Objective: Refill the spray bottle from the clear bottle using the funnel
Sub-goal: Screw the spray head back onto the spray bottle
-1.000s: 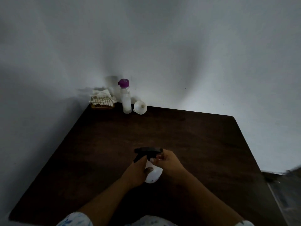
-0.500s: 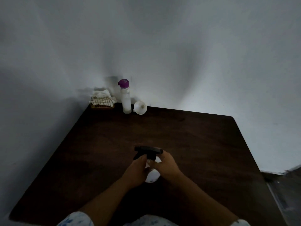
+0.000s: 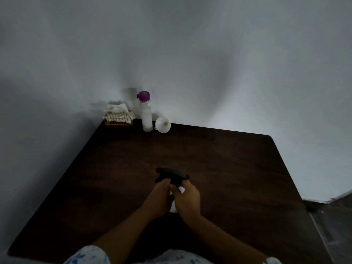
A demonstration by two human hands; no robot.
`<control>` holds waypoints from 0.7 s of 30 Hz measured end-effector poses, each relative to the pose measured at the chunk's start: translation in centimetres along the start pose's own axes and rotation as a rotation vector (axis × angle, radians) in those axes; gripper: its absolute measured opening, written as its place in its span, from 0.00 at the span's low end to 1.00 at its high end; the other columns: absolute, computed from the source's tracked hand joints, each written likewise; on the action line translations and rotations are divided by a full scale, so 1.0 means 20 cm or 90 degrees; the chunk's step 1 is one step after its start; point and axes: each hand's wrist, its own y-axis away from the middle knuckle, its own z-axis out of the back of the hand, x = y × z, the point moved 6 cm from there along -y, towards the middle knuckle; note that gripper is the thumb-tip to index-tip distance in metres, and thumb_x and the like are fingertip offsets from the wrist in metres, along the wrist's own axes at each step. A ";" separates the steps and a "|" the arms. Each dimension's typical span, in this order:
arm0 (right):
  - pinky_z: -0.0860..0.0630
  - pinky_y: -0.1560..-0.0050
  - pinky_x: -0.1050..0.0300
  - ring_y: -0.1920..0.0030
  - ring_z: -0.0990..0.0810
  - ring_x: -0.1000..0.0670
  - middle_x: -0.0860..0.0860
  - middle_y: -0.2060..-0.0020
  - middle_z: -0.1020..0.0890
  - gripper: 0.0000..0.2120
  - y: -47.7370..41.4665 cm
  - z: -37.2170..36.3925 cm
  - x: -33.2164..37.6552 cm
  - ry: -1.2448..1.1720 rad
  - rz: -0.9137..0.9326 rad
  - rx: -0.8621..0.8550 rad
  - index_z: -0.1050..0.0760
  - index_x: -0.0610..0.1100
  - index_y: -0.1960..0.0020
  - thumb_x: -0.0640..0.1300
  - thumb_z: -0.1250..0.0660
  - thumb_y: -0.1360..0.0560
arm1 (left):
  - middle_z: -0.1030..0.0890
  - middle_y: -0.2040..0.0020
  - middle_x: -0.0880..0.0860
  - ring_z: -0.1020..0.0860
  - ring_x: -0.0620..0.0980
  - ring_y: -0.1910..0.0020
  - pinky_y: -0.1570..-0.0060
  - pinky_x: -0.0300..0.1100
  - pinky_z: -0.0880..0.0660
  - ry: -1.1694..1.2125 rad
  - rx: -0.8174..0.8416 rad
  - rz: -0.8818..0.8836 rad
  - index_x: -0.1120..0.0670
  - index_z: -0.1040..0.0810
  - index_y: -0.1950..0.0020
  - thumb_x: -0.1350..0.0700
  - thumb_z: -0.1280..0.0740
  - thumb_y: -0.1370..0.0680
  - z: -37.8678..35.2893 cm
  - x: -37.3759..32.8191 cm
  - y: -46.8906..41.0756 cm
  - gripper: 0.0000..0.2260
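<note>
Opening the spray bottle
Left hand grips its body; right hand has closed round the collar, so unscrewing likely begins.

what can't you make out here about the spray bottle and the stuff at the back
Head view, dim throughout.
- Body of the spray bottle: mostly covered by the left hand and right hand; fill level unseen.
- Neck under the black head: hidden by the hands, so loosened or not is unclear.
- Level in the clear bottle: too small, dim.
- What the basket holds: under a cloth.
</note>
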 end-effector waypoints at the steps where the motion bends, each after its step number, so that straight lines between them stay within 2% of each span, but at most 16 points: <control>1: 0.29 0.54 0.64 0.56 0.24 0.58 0.53 0.54 0.19 0.06 0.00 0.01 0.01 0.004 0.007 -0.005 0.23 0.47 0.50 0.45 0.32 0.26 | 0.34 0.30 0.59 0.35 0.54 0.31 0.32 0.42 0.40 -0.016 -0.007 0.008 0.59 0.36 0.31 0.59 0.39 0.22 0.01 0.00 0.00 0.20; 2: 0.29 0.56 0.66 0.58 0.24 0.59 0.54 0.55 0.19 0.06 -0.02 0.02 0.02 -0.002 0.019 0.012 0.23 0.47 0.51 0.45 0.31 0.27 | 0.35 0.30 0.60 0.37 0.56 0.30 0.31 0.44 0.41 -0.027 -0.008 0.013 0.61 0.37 0.31 0.59 0.39 0.22 0.01 0.00 0.01 0.21; 4: 0.29 0.58 0.69 0.59 0.24 0.62 0.57 0.57 0.20 0.09 -0.07 0.04 0.03 -0.027 0.045 0.114 0.23 0.48 0.51 0.45 0.28 0.30 | 0.34 0.30 0.59 0.36 0.55 0.31 0.30 0.46 0.39 -0.013 -0.005 0.006 0.60 0.36 0.31 0.57 0.37 0.23 0.02 0.00 0.01 0.22; 8: 0.26 0.48 0.62 0.50 0.21 0.60 0.56 0.53 0.18 0.15 -0.17 0.07 0.08 0.033 0.144 0.304 0.23 0.52 0.46 0.46 0.27 0.32 | 0.31 0.34 0.48 0.33 0.46 0.34 0.33 0.42 0.36 0.057 -0.006 -0.001 0.51 0.34 0.34 0.54 0.35 0.24 0.02 0.01 0.01 0.20; 11: 0.26 0.52 0.65 0.52 0.20 0.59 0.53 0.55 0.18 0.11 -0.19 0.07 0.12 0.046 0.156 0.380 0.22 0.47 0.48 0.42 0.29 0.30 | 0.32 0.33 0.48 0.34 0.46 0.32 0.32 0.44 0.36 0.046 0.013 0.005 0.51 0.35 0.33 0.53 0.35 0.24 0.02 0.01 0.00 0.21; 13: 0.26 0.54 0.67 0.55 0.20 0.61 0.56 0.58 0.19 0.10 -0.20 0.07 0.12 0.034 0.149 0.389 0.21 0.48 0.50 0.41 0.28 0.30 | 0.32 0.32 0.49 0.35 0.47 0.32 0.32 0.44 0.37 0.025 0.015 0.001 0.52 0.37 0.32 0.53 0.36 0.24 0.01 0.00 0.00 0.22; 17: 0.25 0.53 0.65 0.56 0.20 0.62 0.57 0.58 0.18 0.11 -0.17 0.06 0.07 0.032 0.129 0.346 0.22 0.49 0.48 0.43 0.28 0.30 | 0.32 0.33 0.49 0.34 0.46 0.34 0.33 0.43 0.36 0.015 0.020 0.009 0.53 0.35 0.33 0.52 0.36 0.24 0.02 0.01 0.00 0.21; 19: 0.24 0.56 0.68 0.59 0.22 0.64 0.58 0.60 0.20 0.11 -0.13 0.06 0.06 -0.023 0.086 0.282 0.23 0.47 0.48 0.42 0.29 0.29 | 0.32 0.34 0.49 0.33 0.46 0.34 0.33 0.43 0.35 0.010 0.014 0.014 0.53 0.34 0.34 0.52 0.36 0.24 0.01 0.01 -0.01 0.20; 21: 0.27 0.63 0.72 0.61 0.23 0.65 0.60 0.61 0.22 0.09 -0.08 0.04 0.02 -0.110 0.018 0.185 0.24 0.47 0.49 0.41 0.29 0.29 | 0.33 0.32 0.49 0.34 0.46 0.33 0.32 0.44 0.36 -0.008 0.019 0.002 0.52 0.36 0.31 0.53 0.37 0.24 0.00 0.01 -0.01 0.21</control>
